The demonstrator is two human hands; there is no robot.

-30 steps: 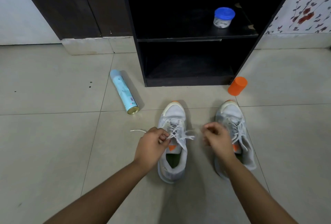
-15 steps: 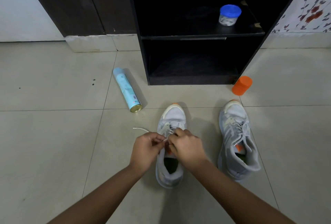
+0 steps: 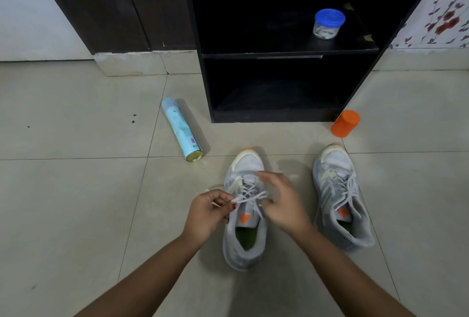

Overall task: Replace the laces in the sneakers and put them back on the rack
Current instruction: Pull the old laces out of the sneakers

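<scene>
Presently lacing the grey mesh sneaker: left hand pinches its white lace, right hand's grip unclear; knotting likely next.

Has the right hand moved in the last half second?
Yes. The right hand has drawn off the sneaker tongue toward the other sneaker, away from the left hand pinching the lace.

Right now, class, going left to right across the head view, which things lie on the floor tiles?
Spray can → first sneaker → second sneaker. The orange cup overlaps the second sneaker sideways, so it is left out.
</scene>
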